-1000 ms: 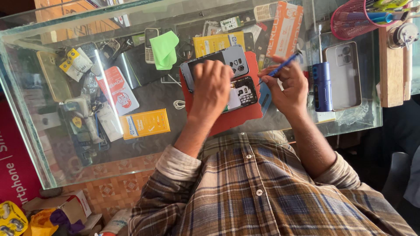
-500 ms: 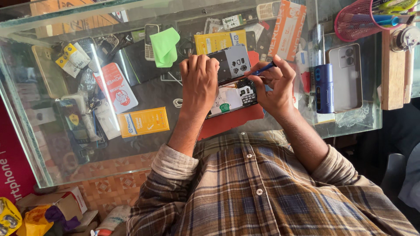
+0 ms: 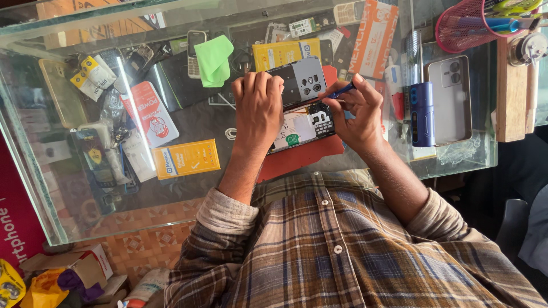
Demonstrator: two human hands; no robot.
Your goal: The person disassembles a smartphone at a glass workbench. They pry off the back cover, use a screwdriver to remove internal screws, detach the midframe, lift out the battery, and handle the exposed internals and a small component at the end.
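The glass counter [image 3: 456,165] ends just in front of the person's chest, its near edge running under both forearms, and its right edge stops short of a wooden block [image 3: 510,94]; the clearest stretch of glass lies left of the hands, while the right side is crowded by a blue cylindrical tool [image 3: 422,114] and a pale phone back cover [image 3: 451,100]. An opened phone [image 3: 301,122] lies on a red mat [image 3: 297,157] between the hands, with its grey back panel [image 3: 301,82] raised at the far side. The left hand [image 3: 258,108] lies curled over the phone's left part, fingers bent onto the panel's edge. The right hand [image 3: 358,111] is closed around a thin blue tool [image 3: 342,90], its tip at the phone's upper right corner. Under the glass, left of the hands, sit a yellow box [image 3: 185,158] and a red and white packet [image 3: 151,114]; a green cloth [image 3: 214,60] lies beyond, an orange and white carton [image 3: 374,37] at upper right, and a pink mesh cup [image 3: 465,25] in the far corner.
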